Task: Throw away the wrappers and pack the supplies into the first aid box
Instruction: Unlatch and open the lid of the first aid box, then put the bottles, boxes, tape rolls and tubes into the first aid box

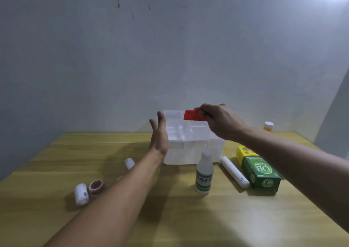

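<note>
A white first aid box (196, 152) stands on the wooden table near the wall, its lid raised and white compartments showing inside. My right hand (221, 122) pinches a red part (192, 115) at the lid's top edge. My left hand (159, 133) is flat and open against the box's left side, fingers pointing up. In front of the box stand a clear bottle with a green label (204, 175), a white gauze roll (234, 171), a green carton (261, 174) and a yellow carton (244, 152).
Left of my arm lie a white bandage roll (81, 194), a reddish tape ring (96, 187) and a small white roll (129, 163). A yellow bottle with a white cap (268, 126) stands at the back right. A grey wall rises behind the table (56, 161).
</note>
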`<move>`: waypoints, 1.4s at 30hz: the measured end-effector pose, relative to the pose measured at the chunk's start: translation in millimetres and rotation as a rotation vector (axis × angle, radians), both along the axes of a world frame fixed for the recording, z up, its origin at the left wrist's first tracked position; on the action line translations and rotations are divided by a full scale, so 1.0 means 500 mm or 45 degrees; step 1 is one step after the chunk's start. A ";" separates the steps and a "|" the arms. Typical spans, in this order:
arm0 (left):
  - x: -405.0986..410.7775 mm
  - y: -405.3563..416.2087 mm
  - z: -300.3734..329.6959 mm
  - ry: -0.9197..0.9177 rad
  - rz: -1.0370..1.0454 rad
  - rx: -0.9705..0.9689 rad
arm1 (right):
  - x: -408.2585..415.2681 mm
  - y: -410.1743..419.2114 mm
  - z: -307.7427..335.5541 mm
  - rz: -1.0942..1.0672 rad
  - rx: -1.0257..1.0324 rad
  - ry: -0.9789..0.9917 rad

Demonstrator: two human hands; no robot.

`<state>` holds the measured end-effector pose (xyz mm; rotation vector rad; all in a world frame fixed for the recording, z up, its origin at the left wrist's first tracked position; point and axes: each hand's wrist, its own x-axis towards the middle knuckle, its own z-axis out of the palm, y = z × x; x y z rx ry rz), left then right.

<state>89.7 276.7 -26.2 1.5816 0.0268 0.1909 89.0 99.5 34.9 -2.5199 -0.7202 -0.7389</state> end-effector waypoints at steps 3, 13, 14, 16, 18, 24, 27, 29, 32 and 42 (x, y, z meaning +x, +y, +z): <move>0.021 0.003 -0.012 0.010 0.061 0.064 | 0.029 0.005 0.035 -0.049 0.065 -0.030; 0.080 0.000 0.001 0.019 0.031 1.426 | 0.119 0.035 0.103 -0.183 0.285 -0.079; 0.083 0.001 -0.001 0.036 0.029 1.464 | 0.128 0.036 0.104 -0.181 0.289 -0.081; 0.092 0.006 -0.002 0.072 0.008 1.520 | 0.147 0.035 0.108 -0.185 0.312 -0.082; 0.098 0.008 -0.001 0.117 -0.027 1.564 | 0.165 0.028 0.111 -0.223 0.291 -0.122; 0.102 0.003 -0.002 0.189 -0.034 1.598 | 0.218 0.029 0.100 -0.301 0.025 -0.123; 0.101 -0.003 0.001 0.213 -0.011 1.624 | 0.224 0.029 0.087 -0.309 -0.080 -0.079; 0.101 -0.009 0.002 0.238 0.009 1.629 | 0.208 0.018 0.082 -0.313 -0.114 -0.071; 0.103 -0.011 0.004 0.239 0.052 1.664 | 0.153 -0.022 0.074 -0.407 -0.078 -0.032; 0.132 0.005 0.015 0.024 -0.072 1.640 | -0.082 -0.161 -0.025 -0.891 -0.522 1.174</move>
